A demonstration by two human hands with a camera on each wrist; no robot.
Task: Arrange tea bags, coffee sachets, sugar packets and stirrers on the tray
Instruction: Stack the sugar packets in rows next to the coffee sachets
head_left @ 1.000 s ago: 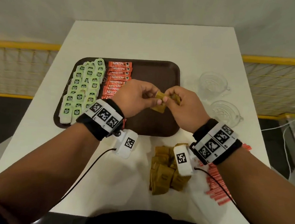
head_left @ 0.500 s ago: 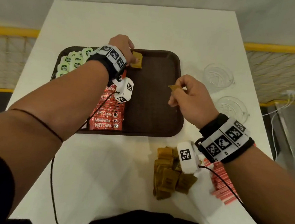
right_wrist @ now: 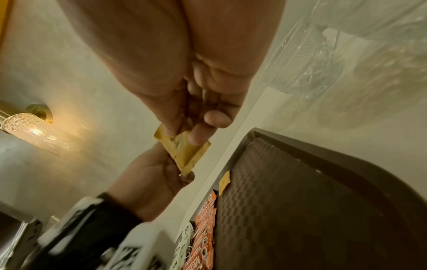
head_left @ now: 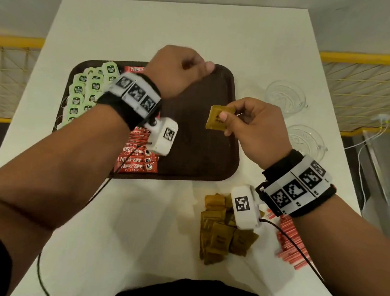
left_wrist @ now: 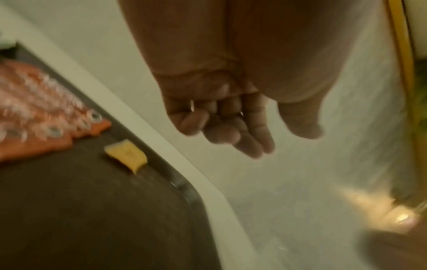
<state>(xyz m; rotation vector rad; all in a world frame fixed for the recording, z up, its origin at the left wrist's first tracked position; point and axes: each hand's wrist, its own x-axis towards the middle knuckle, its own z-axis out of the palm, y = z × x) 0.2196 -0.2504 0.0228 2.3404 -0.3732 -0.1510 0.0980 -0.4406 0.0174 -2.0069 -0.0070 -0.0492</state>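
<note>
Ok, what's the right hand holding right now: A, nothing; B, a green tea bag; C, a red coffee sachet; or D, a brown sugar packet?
D: the right hand pinches a brown sugar packet between thumb and fingers above the tray.

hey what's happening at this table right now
A person is laying out drink supplies on a dark brown plastic tray. Green tea bags and red coffee sachets already sit in rows on it. The right hand pinches a brown square sugar packet above the tray, while the empty left hand hovers near the far edge, where one sugar packet lies. More brown packets and red stirrers wait on the white table.
</note>
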